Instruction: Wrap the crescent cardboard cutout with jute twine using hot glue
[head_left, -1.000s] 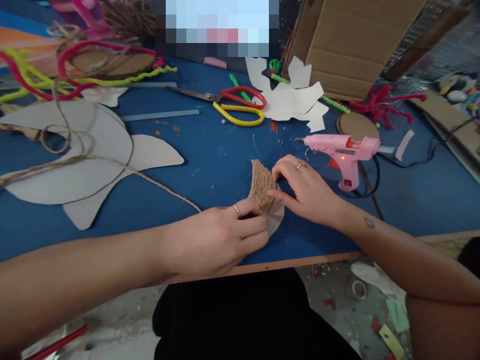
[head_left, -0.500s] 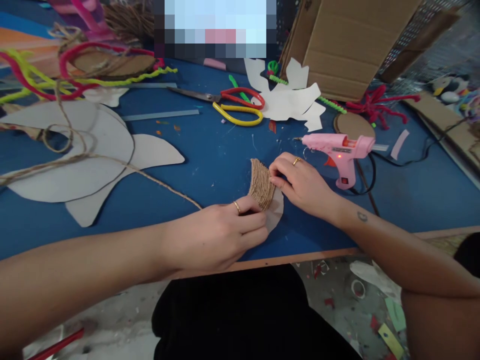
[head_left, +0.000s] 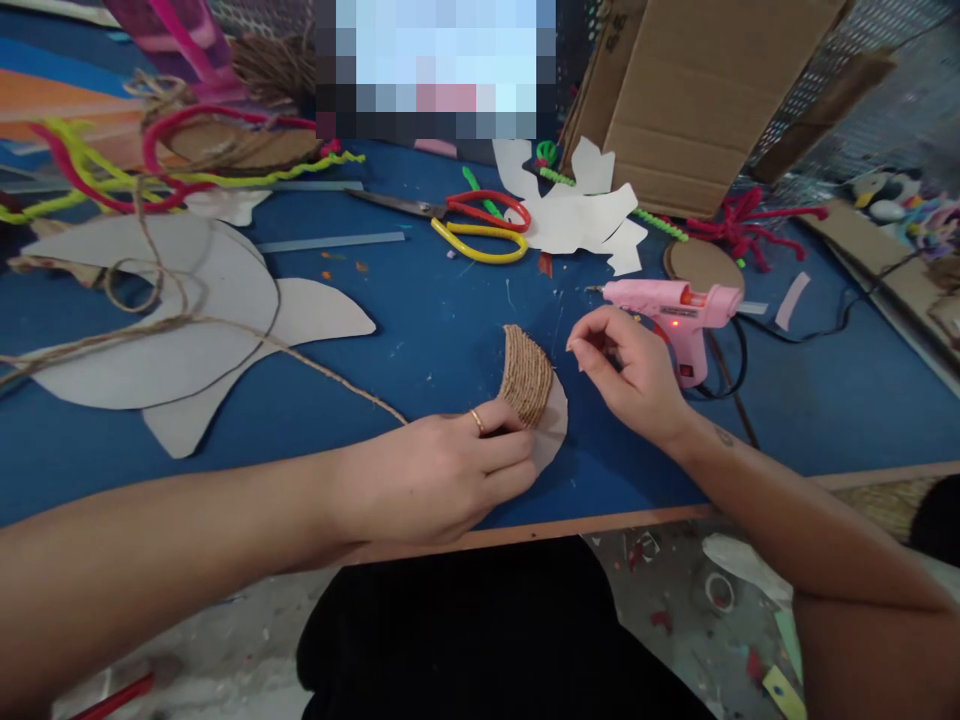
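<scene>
left hand [head_left: 450, 470]: pinching twine-covered card [head_left: 529, 372], just right of frame centre | right hand [head_left: 574, 350]: fingertips meeting, nothing visible between, near glue gun [head_left: 649, 297] | risk: tugging trailing strand [head_left: 341, 382] could drag card askew

on the worktop [head_left: 450, 330], the twine-covered cutout [head_left: 527, 378] lies near the front edge; behind it, rightward, the glue gun [head_left: 671, 300]; farther back, the scissors [head_left: 480, 255]; at left, the stacked cutouts [head_left: 172, 365], with twine [head_left: 341, 380] across them.
</scene>
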